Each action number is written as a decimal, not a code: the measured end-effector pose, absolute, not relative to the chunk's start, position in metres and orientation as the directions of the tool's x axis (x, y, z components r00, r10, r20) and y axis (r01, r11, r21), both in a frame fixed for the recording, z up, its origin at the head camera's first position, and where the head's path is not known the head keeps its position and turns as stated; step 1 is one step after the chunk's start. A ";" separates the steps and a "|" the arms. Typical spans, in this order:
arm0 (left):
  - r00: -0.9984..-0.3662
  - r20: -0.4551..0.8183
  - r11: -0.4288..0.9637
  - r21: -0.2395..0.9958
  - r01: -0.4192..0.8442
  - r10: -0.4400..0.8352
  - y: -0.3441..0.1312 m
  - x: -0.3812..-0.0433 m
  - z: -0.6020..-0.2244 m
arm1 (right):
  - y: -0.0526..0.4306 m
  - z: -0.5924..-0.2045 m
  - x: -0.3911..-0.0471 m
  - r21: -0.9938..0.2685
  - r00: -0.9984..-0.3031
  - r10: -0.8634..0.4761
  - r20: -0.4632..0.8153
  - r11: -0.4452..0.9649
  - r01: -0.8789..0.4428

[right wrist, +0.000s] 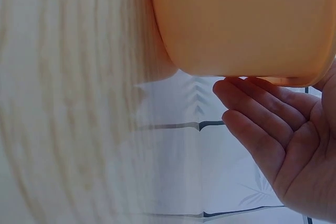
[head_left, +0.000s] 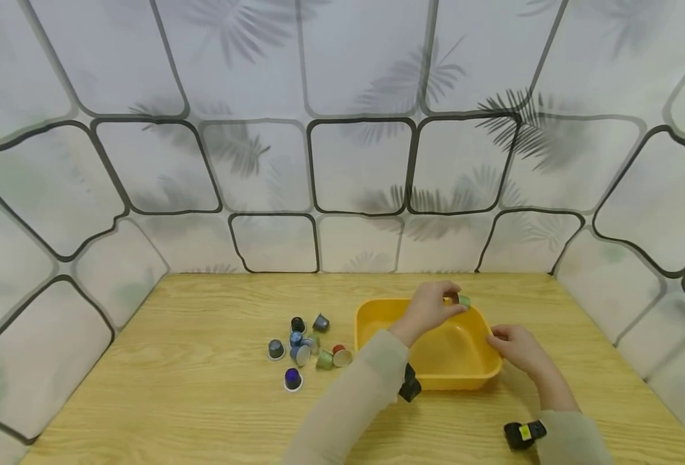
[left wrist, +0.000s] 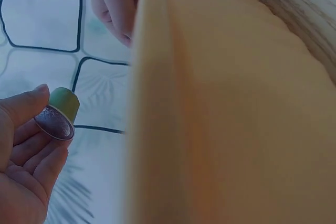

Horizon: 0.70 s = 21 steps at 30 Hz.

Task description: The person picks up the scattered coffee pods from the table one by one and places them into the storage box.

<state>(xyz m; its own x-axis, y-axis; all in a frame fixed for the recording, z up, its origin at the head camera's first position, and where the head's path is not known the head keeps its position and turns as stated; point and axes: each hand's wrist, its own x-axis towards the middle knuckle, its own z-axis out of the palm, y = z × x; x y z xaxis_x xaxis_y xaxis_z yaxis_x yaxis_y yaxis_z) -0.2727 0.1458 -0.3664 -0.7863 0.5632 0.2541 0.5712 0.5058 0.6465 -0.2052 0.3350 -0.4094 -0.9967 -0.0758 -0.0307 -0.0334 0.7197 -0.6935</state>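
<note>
A green coffee capsule (head_left: 464, 301) is pinched in my left hand (head_left: 428, 311), over the far right part of a yellow plastic basin (head_left: 435, 382). In the left wrist view the capsule (left wrist: 65, 102) lies between thumb and fingers, its dark foil-like lid towards the camera. My right hand (head_left: 519, 349) holds the basin by its right rim. From the right wrist view, the fingers of that hand (right wrist: 283, 135) lie along the outside of the basin wall, and the thumb is mostly hidden at the rim.
Left of the basin, several used-looking capsules lie in a loose group on the wooden table (head_left: 203, 387). Among them are a purple capsule (head_left: 292, 379) at the front, a green one (head_left: 325, 360) and a dark grey one (head_left: 321, 323). A patterned curtain (head_left: 354, 168) stands behind the table.
</note>
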 end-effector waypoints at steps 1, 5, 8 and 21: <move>-0.793 0.249 0.500 0.662 0.558 0.556 0.147 -0.274 -0.368 | 0.335 -0.410 -0.205 -0.695 -0.997 -0.073 -0.031 0.719 -0.031; -0.811 0.231 0.504 0.682 0.529 0.538 0.150 -0.279 -0.378 | 0.335 -0.410 -0.206 -0.692 -0.997 -0.074 -0.025 0.721 -0.036; -0.821 0.203 0.517 0.689 0.507 0.534 0.151 -0.280 -0.386 | 0.335 -0.411 -0.206 -0.694 -0.997 -0.075 -0.026 0.719 -0.036; -0.826 0.148 0.582 0.643 0.498 0.543 0.157 -0.279 -0.397 | 0.336 -0.410 -0.205 -0.701 -0.996 -0.087 -0.021 0.711 -0.047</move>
<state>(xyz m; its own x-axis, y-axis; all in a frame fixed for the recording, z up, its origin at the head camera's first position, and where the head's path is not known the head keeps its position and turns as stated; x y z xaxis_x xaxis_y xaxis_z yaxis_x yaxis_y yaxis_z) -0.2787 0.1574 -0.3966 -0.8265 0.5431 0.1484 0.4977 0.5817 0.6434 -0.2052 0.3360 -0.4102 -0.9960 -0.0866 -0.0206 -0.0474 0.7112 -0.7014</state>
